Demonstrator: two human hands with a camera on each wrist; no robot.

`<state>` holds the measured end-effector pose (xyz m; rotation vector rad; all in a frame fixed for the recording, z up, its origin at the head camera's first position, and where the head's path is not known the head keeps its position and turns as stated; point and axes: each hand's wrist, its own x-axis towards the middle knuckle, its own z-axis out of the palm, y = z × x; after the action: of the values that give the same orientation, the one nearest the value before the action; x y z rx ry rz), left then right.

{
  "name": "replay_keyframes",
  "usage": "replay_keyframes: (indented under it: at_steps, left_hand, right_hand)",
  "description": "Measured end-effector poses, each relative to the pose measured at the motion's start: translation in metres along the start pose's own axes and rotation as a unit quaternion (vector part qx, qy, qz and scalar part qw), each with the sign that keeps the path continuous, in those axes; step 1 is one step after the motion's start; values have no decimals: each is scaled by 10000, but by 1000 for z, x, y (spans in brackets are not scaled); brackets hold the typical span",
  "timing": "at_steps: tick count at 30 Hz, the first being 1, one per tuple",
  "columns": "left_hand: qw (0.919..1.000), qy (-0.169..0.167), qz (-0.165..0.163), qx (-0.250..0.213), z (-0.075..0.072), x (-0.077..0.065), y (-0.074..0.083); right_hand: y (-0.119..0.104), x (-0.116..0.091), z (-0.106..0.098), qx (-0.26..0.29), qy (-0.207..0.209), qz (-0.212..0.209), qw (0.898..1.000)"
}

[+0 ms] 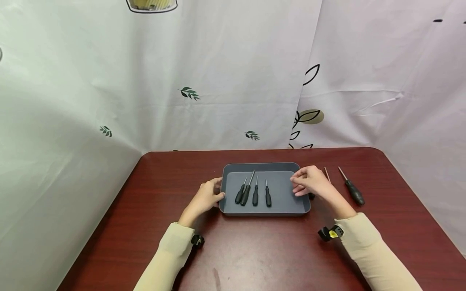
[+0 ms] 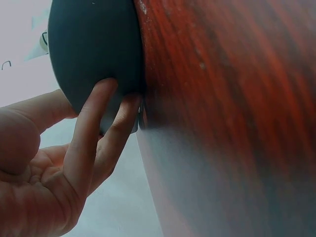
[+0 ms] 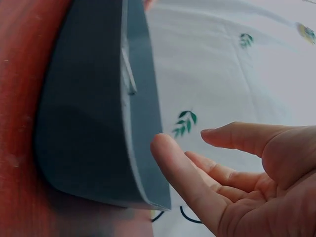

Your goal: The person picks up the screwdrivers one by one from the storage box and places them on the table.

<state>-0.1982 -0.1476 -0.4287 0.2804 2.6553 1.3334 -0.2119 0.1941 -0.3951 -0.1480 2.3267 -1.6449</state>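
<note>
A shallow grey tray (image 1: pixel 285 184) lies on the table, with several black-handled screwdrivers (image 1: pixel 268 198) side by side in its left half. At the tray's left end my left hand (image 1: pixel 207 196) grips the wall. The left wrist view shows its fingertips against the tray's outer wall (image 2: pixel 94 44), thumb up at the rim. My right hand (image 1: pixel 308 182) hovers over the tray's right end, fingers loosely bent and thumb apart from them. Nothing is between them in the right wrist view, where the tray wall (image 3: pixel 84 108) stands beside the fingers.
Right of the tray lies a larger black-handled screwdriver (image 1: pixel 354 192). Another screwdriver shaft (image 1: pixel 327 174) shows behind my right hand, which hides part of it. The dark red table (image 1: pixel 160 182) meets white printed curtains (image 1: pixel 218 72) at the back and sides.
</note>
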Motion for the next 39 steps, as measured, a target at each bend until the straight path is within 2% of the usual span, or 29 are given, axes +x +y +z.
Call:
replay_keyframes:
  at_steps: [4, 15, 28, 35, 39]
  left_hand:
    - [10000, 33, -7, -22, 0, -1, 1]
    - [9999, 39, 55, -109, 0, -1, -1]
    - [9999, 25, 48, -89, 0, -1, 1]
    - [10000, 20, -6, -27, 0, 0, 0]
    - [10000, 25, -18, 30, 0, 0, 0]
  right_hand:
    - [0, 1, 6, -244, 18, 86, 9997]
    - [-1, 4, 24, -284, 219, 139, 9993]
    - [1, 13, 46, -403, 46, 226, 9989]
    - [-3, 15, 56, -508, -118, 58, 9986]
    - [-2, 21, 61, -582, -64, 304, 9978]
